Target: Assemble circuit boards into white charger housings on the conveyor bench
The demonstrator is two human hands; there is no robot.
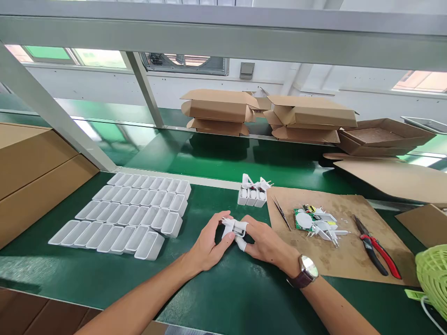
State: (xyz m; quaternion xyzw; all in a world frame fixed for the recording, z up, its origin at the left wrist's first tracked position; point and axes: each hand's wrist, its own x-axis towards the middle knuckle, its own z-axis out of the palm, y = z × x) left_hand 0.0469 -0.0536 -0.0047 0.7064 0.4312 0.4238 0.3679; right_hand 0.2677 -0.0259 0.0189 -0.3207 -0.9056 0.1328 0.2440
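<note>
Left fingers (224, 243) and right fingers (255, 229) partly cover a white casing (239, 227) (inside unclear).

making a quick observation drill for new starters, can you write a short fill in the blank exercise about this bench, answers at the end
The left hand and the right hand hold a small part that is mostly ____ in colour.
A watch is worn on the person's ____ wrist.
The white cases stand in ____ rows running side to side.
The handles of the pliers are black and ____.

Missing words: white; right; four; red
</note>
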